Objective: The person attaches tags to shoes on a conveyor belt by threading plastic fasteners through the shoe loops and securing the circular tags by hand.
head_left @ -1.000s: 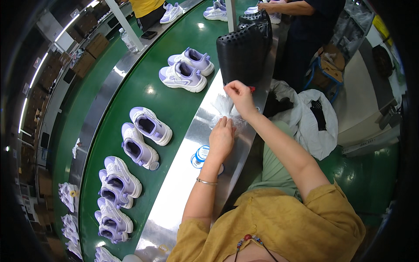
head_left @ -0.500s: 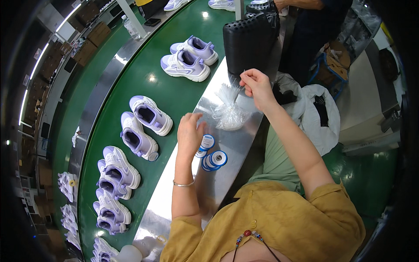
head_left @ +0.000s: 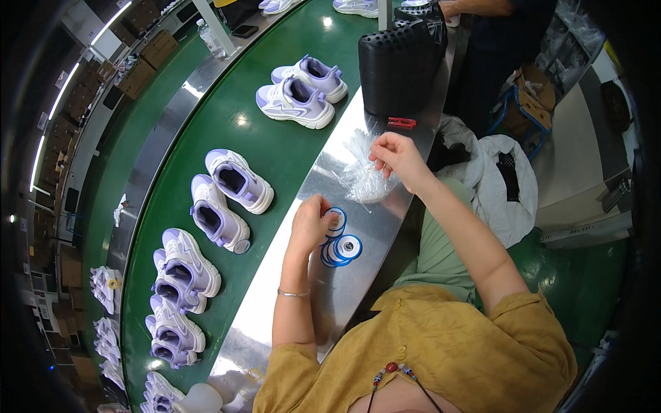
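My left hand [head_left: 311, 224] is at the small pile of round blue-and-white tags [head_left: 348, 247] on the metal ledge, its thumb and fingertips closed on the edge of the upper round tag [head_left: 337, 215]. Over the right side of a bundle of thin clear plastic fasteners [head_left: 363, 180] is my right hand [head_left: 401, 160]. Its thumb and forefinger are pinched together; whatever is between them is too fine to make out. Beside the ledge, pairs of white and lilac sneakers [head_left: 237, 180] stand on the green belt, one with a round tag at its heel.
A black perforated bin [head_left: 396, 76] stands at the ledge's far end, with a small red tool [head_left: 401, 123] before it. To the right hangs a white sack [head_left: 499, 175]. Another person's arm [head_left: 475, 7] shows at the top. A pale round object [head_left: 202, 398] lies near lower left.
My left hand has come down onto the tags and closed. My right hand has moved nearer, from the bundle's tip to its side, uncovering the red tool.
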The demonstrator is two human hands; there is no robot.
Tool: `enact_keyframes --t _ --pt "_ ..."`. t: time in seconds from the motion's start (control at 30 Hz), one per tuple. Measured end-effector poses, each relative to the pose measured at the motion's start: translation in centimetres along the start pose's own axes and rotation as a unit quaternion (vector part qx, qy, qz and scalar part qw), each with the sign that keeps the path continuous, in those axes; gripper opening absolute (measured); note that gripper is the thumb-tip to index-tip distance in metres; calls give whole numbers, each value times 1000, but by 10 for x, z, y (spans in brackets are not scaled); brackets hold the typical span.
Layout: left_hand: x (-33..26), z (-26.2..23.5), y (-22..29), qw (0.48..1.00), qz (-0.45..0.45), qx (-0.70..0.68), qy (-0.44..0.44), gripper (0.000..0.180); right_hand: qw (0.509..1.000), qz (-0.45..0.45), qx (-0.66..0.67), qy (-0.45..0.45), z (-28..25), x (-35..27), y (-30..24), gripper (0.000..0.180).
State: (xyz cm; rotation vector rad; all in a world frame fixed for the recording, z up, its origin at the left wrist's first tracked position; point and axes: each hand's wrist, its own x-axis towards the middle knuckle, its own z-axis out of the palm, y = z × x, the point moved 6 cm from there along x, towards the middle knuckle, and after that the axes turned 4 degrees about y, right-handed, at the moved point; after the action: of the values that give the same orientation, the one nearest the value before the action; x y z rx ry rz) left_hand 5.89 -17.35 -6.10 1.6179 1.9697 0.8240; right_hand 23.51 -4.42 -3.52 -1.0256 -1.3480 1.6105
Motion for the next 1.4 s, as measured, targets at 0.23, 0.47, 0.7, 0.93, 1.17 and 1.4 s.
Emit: enact_keyframes --t 0.23,0.47,0.7,0.93,1.17,1.4 --pt "20 -14 15 994 -26 -98 28 16 998 16 -56 -38 2 2 -3 6" --pt "35 -35 32 975 -4 -191 113 14 997 39 -19 -64 25 4 3 7" --pt "39 -51 88 938 176 -168 247 23 979 118 149 -78 54 8 -31 7" --pt "65 -71 68 838 1 -467 283 15 991 -134 -12 19 60 25 -76 6" --pt "91 -67 45 813 -30 -543 208 14 968 -221 -120 7 85 40 -83 7" --pt "114 -79 29 840 0 -480 253 12 846 -385 -356 95 100 53 -105 3"
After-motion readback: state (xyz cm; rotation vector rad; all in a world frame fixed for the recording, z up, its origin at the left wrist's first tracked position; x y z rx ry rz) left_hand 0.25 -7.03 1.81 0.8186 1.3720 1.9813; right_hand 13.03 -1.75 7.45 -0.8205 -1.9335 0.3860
